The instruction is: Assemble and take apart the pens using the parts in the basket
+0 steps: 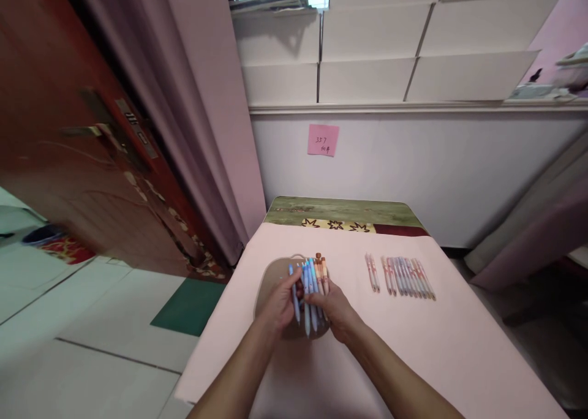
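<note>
Both of my hands are over a grey-beige basket on the pink-covered table. My left hand is closed on a blue pen at the left side of a bunch. My right hand grips the rest of the bunch, several blue pens and orange-brown pens, held roughly upright side by side. The pens and hands hide most of the basket's inside. To the right, several pale pink and grey pens lie in a row on the cloth, with a smaller group just left of them.
The pink cloth leaves a green patterned strip bare at the table's far edge. Behind it, a pink note is stuck on the white wall. A red-brown door and a curtain stand at the left.
</note>
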`<state>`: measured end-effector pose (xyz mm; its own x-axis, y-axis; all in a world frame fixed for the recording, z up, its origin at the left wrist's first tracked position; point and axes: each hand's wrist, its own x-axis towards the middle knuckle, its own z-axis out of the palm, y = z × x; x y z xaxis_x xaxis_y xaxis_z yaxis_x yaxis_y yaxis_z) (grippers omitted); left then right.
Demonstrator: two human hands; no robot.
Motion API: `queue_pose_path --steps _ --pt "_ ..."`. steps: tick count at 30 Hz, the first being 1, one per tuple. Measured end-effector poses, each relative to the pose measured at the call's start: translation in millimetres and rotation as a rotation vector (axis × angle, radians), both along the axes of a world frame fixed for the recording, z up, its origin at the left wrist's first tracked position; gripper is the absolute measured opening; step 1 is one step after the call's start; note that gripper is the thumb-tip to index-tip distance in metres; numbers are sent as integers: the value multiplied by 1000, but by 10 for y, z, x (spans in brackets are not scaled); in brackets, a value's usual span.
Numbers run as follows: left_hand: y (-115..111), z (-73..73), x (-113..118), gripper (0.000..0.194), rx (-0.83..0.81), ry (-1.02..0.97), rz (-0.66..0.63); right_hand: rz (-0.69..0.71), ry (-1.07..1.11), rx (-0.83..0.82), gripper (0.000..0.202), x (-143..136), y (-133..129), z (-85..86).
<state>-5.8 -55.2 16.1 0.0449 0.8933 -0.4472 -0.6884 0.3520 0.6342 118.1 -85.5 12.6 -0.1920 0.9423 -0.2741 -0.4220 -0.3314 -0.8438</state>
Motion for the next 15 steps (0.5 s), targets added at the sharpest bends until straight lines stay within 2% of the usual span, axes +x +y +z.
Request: queue_pose_path --steps 4,8,13,15 --pt "-75 -36 108 20 24 -15 -58 -17 -151 47 45 -61 111 -37" --pt "-50 -35 76 28 -9 -6 -77 29 -119 137 44 -125 162 -10" --pt "0 -85 54 15 -111 -38 -106 217 -135 -35 33 -109 158 69" --pt "21 -123 53 13 -147 -59 -115 234 -136 -71 33 -86 128 95"
